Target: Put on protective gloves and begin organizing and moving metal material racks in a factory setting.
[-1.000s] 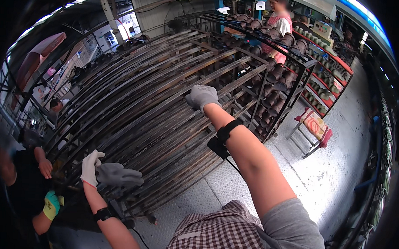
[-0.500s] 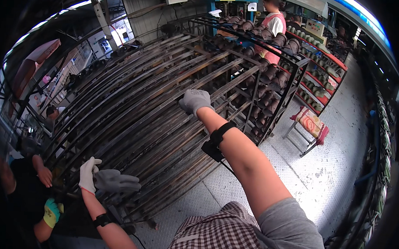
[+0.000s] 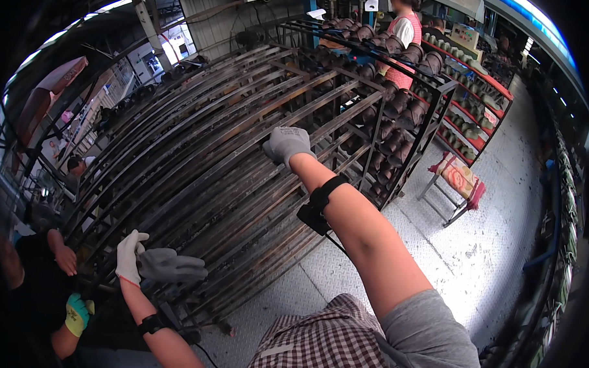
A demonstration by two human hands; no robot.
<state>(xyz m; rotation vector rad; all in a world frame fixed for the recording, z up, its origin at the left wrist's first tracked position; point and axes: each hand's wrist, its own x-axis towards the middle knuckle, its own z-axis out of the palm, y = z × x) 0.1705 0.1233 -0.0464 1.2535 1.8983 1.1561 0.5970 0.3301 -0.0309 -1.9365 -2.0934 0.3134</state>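
Note:
My right hand [image 3: 288, 146], in a grey glove, is closed around a dark metal bar of the long slatted rack [image 3: 237, 143] at the middle of the view. Its fingertips are partly hidden by the back of the glove. Low on the left, my left hand [image 3: 130, 256] wears a white glove with a red cuff edge. From its inner side a limp-looking grey glove [image 3: 175, 267] sticks out to the right, its fingers over the bars. The white fingers are curled at the grey glove's cuff end.
Behind the rack, a black frame [image 3: 433, 104] holds several dark rounded pieces. A red-edged shelf cart [image 3: 465, 118] stands at right, near a stool [image 3: 457, 183] with a patterned cover. One person [image 3: 403, 38] stands at the back; another, with a green-yellow glove [image 3: 77, 313], is close at left.
Almost nothing differs. The view has shifted slightly; both of my hands keep their places, the right on the bar and the left with the grey glove.

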